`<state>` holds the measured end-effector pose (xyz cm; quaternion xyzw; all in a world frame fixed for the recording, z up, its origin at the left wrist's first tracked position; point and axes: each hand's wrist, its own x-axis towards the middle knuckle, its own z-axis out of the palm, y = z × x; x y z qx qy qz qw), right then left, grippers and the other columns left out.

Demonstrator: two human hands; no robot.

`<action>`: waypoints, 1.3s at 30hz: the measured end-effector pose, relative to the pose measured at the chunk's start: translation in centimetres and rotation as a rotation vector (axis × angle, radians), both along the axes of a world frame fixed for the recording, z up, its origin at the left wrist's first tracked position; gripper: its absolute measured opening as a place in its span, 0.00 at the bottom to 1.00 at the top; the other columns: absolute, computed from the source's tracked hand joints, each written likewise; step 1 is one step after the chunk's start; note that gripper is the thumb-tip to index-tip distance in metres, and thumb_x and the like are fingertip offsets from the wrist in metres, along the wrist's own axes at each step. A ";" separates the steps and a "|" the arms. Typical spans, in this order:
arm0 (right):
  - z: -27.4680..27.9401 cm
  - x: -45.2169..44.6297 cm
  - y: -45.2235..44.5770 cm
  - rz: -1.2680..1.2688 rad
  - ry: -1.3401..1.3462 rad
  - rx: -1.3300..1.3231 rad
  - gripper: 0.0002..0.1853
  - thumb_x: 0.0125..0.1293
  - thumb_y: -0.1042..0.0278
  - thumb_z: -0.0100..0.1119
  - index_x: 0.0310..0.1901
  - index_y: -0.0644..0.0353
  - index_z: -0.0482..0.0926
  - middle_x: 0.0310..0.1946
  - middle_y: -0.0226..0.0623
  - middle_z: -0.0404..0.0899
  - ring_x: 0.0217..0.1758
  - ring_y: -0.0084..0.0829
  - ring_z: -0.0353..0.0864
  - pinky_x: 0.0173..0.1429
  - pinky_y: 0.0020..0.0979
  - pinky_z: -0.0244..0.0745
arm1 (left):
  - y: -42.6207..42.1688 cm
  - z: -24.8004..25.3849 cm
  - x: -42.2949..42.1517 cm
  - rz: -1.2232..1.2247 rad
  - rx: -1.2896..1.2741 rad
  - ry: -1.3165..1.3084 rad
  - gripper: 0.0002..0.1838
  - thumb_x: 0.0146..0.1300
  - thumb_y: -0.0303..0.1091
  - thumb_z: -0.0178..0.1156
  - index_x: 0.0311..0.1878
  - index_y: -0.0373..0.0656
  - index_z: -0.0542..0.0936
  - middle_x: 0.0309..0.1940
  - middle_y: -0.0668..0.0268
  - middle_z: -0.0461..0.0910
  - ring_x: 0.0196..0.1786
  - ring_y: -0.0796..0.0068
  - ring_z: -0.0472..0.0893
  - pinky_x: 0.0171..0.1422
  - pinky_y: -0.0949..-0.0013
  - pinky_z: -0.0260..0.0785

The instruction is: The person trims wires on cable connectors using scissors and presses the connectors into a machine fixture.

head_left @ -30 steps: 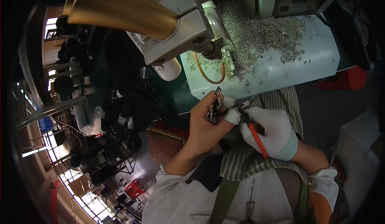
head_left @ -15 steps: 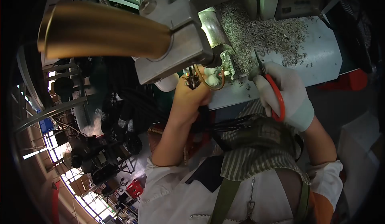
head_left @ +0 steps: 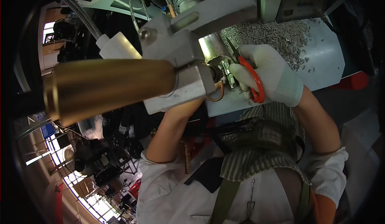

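Observation:
My right hand (head_left: 269, 69), in a white glove, is closed on a pair of red-handled scissors (head_left: 258, 87). Their dark pointed tip rests up against the edge of a heap of small metal pins (head_left: 276, 37). Close to the gloved fingertips is a small metal block with slots (head_left: 228, 75), beneath the machine's head. My left hand (head_left: 185, 108) reaches under that head; only the wrist and part of the hand show, and its fingers are hidden.
A metal machine head (head_left: 182, 85) with a large brass-coloured cylinder (head_left: 116, 85) covers the left of the work area. A thin copper-coloured tube (head_left: 218, 97) curves below it. At the upper right, a control box (head_left: 302, 5) shows red digits. The pins lie on a pale board (head_left: 325, 57).
My right hand and the scissors have moved left and up, close to the metal block. In the view, the machine head has shifted lower and now hides my left fingers.

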<state>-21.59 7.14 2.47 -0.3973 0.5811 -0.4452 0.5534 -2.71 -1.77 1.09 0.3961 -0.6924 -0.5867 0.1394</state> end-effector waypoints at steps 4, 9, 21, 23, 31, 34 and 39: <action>-0.1 -0.2 -0.1 0.015 0.006 -0.021 0.13 0.60 0.66 0.60 0.28 0.69 0.75 0.14 0.35 0.74 0.16 0.24 0.76 0.21 0.27 0.70 | -0.5 -0.9 0.3 -0.002 -0.020 0.063 0.10 0.57 0.30 0.61 0.41 0.39 0.77 0.33 0.70 0.79 0.35 0.81 0.76 0.41 0.74 0.70; 0.3 -0.3 -0.1 0.024 -0.082 -0.015 0.13 0.60 0.66 0.60 0.27 0.70 0.74 0.14 0.37 0.73 0.16 0.25 0.77 0.21 0.27 0.71 | -0.7 -1.2 0.4 -0.085 -0.106 0.114 0.09 0.57 0.32 0.62 0.39 0.39 0.77 0.31 0.69 0.79 0.34 0.82 0.76 0.40 0.75 0.70; 0.4 0.2 0.4 -0.019 0.034 -0.029 0.15 0.59 0.63 0.60 0.29 0.70 0.75 0.14 0.38 0.74 0.18 0.27 0.78 0.24 0.28 0.73 | 0.2 1.1 -0.2 0.009 0.120 0.007 0.18 0.54 0.36 0.65 0.46 0.39 0.78 0.35 0.71 0.75 0.36 0.81 0.72 0.40 0.72 0.68; 0.4 0.3 1.1 -0.039 0.063 -0.054 0.15 0.59 0.63 0.59 0.29 0.70 0.75 0.15 0.38 0.75 0.18 0.27 0.78 0.24 0.28 0.73 | 0.0 0.9 1.2 0.065 0.370 -0.084 0.14 0.55 0.31 0.62 0.45 0.38 0.78 0.34 0.72 0.78 0.35 0.85 0.73 0.39 0.77 0.67; 1.8 0.3 6.8 0.572 -0.251 0.048 0.15 0.63 0.62 0.56 0.22 0.63 0.74 0.16 0.35 0.78 0.17 0.26 0.78 0.24 0.27 0.71 | 4.2 3.1 3.6 -0.026 0.321 0.030 0.13 0.50 0.20 0.63 0.41 0.33 0.78 0.34 0.72 0.78 0.36 0.86 0.73 0.42 0.79 0.66; 2.1 0.6 7.0 0.674 -0.168 0.081 0.18 0.64 0.61 0.55 0.20 0.63 0.73 0.13 0.33 0.76 0.15 0.24 0.77 0.23 0.26 0.71 | 4.5 3.2 4.3 -0.112 0.279 -0.021 0.14 0.48 0.21 0.65 0.40 0.34 0.78 0.33 0.72 0.78 0.37 0.86 0.73 0.43 0.79 0.67; 1.4 0.8 7.7 0.683 -0.204 0.034 0.19 0.66 0.61 0.54 0.18 0.61 0.71 0.10 0.28 0.73 0.13 0.21 0.77 0.19 0.23 0.70 | 5.0 4.2 4.3 -0.202 0.350 -0.044 0.13 0.49 0.23 0.65 0.39 0.33 0.75 0.34 0.66 0.80 0.36 0.83 0.77 0.41 0.78 0.70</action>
